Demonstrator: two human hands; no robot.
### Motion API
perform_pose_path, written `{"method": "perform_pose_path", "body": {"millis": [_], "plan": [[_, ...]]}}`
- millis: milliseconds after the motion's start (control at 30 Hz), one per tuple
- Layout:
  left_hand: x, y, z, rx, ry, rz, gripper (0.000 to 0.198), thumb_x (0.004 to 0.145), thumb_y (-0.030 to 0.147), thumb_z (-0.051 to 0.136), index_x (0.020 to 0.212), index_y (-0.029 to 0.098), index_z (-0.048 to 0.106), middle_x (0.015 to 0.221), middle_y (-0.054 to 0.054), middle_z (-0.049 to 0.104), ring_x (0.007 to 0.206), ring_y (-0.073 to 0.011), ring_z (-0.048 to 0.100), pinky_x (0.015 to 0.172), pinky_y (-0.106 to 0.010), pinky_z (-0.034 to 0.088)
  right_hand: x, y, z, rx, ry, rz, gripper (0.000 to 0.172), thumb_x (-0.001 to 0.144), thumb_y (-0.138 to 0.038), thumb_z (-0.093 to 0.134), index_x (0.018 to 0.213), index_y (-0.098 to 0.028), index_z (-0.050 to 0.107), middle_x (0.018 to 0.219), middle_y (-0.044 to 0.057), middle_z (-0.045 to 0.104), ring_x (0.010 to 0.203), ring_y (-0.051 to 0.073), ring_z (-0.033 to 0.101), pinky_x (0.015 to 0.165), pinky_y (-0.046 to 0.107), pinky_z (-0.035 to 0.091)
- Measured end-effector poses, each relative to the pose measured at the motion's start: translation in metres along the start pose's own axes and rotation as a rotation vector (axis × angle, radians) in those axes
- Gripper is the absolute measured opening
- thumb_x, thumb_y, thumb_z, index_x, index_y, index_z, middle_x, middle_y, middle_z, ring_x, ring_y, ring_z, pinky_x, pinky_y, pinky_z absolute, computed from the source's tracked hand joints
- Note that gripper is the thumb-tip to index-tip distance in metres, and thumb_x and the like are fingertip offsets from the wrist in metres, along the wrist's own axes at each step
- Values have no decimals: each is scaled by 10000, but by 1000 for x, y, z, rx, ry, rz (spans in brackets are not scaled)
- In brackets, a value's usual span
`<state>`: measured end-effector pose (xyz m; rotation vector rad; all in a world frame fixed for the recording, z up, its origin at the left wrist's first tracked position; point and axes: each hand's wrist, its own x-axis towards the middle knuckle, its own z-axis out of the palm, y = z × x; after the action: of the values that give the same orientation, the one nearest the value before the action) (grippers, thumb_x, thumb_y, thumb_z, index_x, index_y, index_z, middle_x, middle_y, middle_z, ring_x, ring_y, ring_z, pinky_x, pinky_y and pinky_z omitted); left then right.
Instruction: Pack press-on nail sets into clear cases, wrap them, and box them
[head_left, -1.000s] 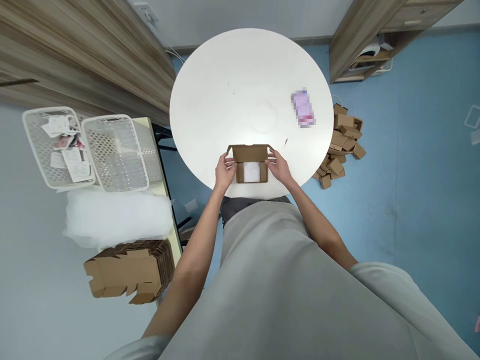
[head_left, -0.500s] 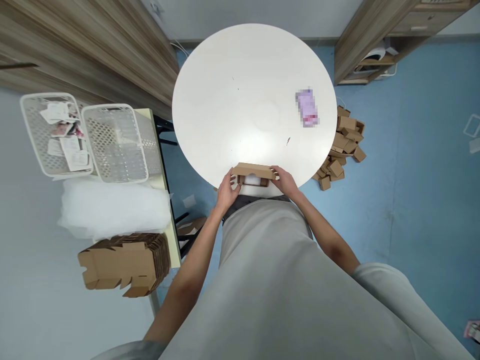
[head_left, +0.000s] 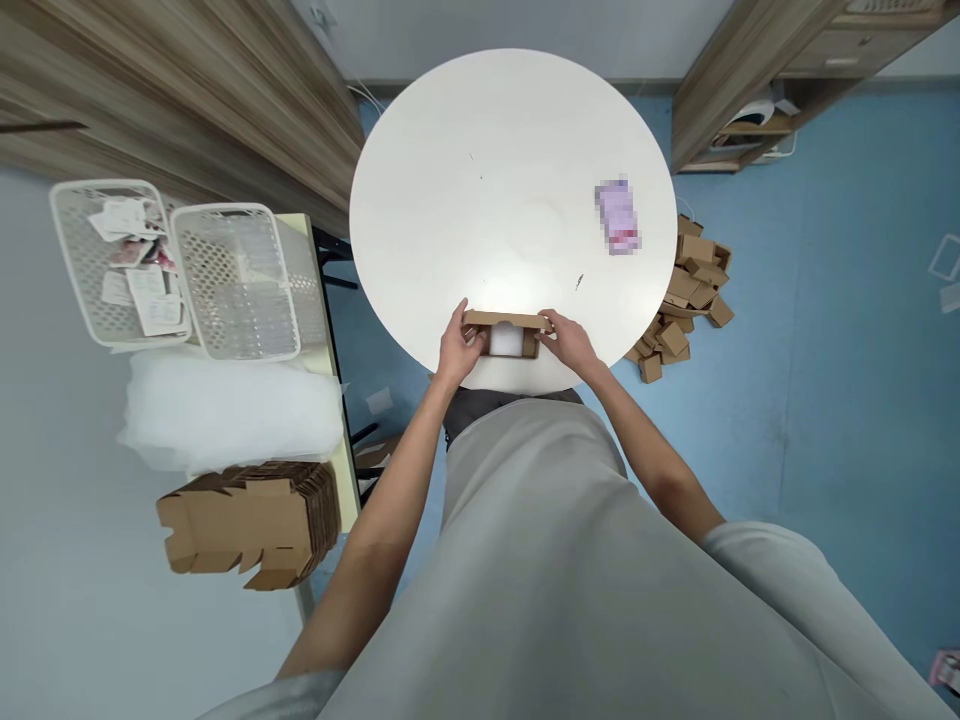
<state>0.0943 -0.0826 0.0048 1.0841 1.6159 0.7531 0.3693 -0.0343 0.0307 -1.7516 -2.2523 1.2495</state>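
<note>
A small brown cardboard box with its lid raised is at the near edge of the round white table. Something white shows inside it. My left hand grips the box's left end, with fingers at the lid and the side wall. At the right end my right hand holds the lid's corner and the side. A blurred-out purple and pink item lies on the right part of the table.
To the left, a side table bears two white baskets, one with papers, white wrapping material and stacked flat cardboard. Many small boxes are heaped on the floor at the right. A wooden cabinet stands back right.
Both hands and the box have moved slightly away from my body onto the table. The lid looks narrower from above, and more of the white thing inside shows.
</note>
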Motion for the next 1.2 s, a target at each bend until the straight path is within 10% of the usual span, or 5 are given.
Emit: {"method": "perform_pose_path", "body": {"millis": [300,467,867,1200], "plan": [[-12,-8,12,255,-35,93,714,884,130,613,1594,206,603,1594,-176,621,1487,-329,603,1266,-508,496,5,14,-4,-208,-83,9,686,959,-66,501,1624,-234,516,1417,158,721,1077,342,733,822,392,557],[-51,-15,15,335,-31,73,777,943,209,633,1700,231,460,1621,-175,593,1481,-337,603,1247,-518,504,-31,23,10,-220,-72,-57,843,1003,-289,660,1774,-262,321,1684,179,530,1138,369,744,844,451,628],[-72,-41,32,211,-33,-193,319,1027,360,633,1261,228,804,1253,-137,838,1240,-354,776,1152,-523,576,-59,29,43,-17,-80,86,527,1090,-344,565,1598,-202,567,1552,187,688,1262,369,757,1027,515,634],[-63,-65,56,-111,13,-462,442,989,264,664,1355,31,747,1347,-252,795,1219,-343,806,1133,-506,620,-48,32,48,351,-2,352,321,1060,-294,614,1354,-185,682,1417,155,789,1117,270,817,1066,443,625]]}}
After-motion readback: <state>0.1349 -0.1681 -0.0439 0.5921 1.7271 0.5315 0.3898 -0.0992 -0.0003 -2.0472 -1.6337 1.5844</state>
